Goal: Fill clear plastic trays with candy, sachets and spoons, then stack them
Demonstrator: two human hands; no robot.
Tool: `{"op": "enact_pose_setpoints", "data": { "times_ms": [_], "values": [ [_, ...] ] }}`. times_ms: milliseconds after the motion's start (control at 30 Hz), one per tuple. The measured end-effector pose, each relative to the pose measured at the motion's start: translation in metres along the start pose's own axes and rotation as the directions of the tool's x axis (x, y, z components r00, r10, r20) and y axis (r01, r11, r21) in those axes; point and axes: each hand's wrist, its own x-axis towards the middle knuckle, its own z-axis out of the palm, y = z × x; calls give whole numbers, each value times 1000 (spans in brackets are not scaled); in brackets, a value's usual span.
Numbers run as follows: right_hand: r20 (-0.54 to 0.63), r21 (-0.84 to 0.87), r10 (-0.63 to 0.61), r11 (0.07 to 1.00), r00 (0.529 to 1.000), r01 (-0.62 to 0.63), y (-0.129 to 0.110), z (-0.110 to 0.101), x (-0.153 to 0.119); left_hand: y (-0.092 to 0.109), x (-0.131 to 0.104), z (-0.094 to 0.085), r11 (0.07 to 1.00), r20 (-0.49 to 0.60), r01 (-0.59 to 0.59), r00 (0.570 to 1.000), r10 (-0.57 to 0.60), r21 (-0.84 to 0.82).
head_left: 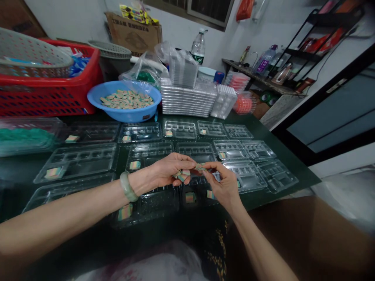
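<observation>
My left hand [168, 169], with a pale green bangle [128, 187] on its wrist, is closed around a few small striped pieces [182, 176] in pink, cream and green. My right hand [224, 183] pinches another small striped piece [200, 167] right at the left fingertips. Both hands hover over rows of clear plastic compartment trays [150, 203]. Single striped blocks lie in many of these trays, such as one block [125, 212] at the front and another block [54, 173] at the left. The hands partly hide the trays below them.
Behind the trays, a blue basin [124, 113] holds many striped pieces. Stacked clear trays [187, 99] stand beside it. A red basket [90, 84] is at the back left, near a clear box of green items [26, 136]. The dark green table's edge [295, 164] runs down the right.
</observation>
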Motion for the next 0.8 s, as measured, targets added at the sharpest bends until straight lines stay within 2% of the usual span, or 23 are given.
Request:
{"op": "enact_pose_setpoints", "data": {
  "times_ms": [133,233,333,500,633,800],
  "values": [
    [60,99,131,986,990,-137,-1,0,2,-4,-3,1,999,-50,-34,998,36,40],
    [129,141,187,969,974,-205,-2,-3,5,-6,-4,2,997,-44,-30,998,34,76],
    [150,149,215,960,965,-237,-4,-4,6,-7,-5,3,988,-65,-51,996,61,143],
    [144,222,229,940,963,-257,-2,-1,5,-7,-5,7,969,-172,-69,979,111,237],
    [129,349,282,884,951,-309,3,1,3,-5,-7,9,983,-168,-52,982,82,176],
    [110,347,301,881,947,-321,2,2,4,-8,-8,7,991,-121,-63,990,77,114]
  ]
}}
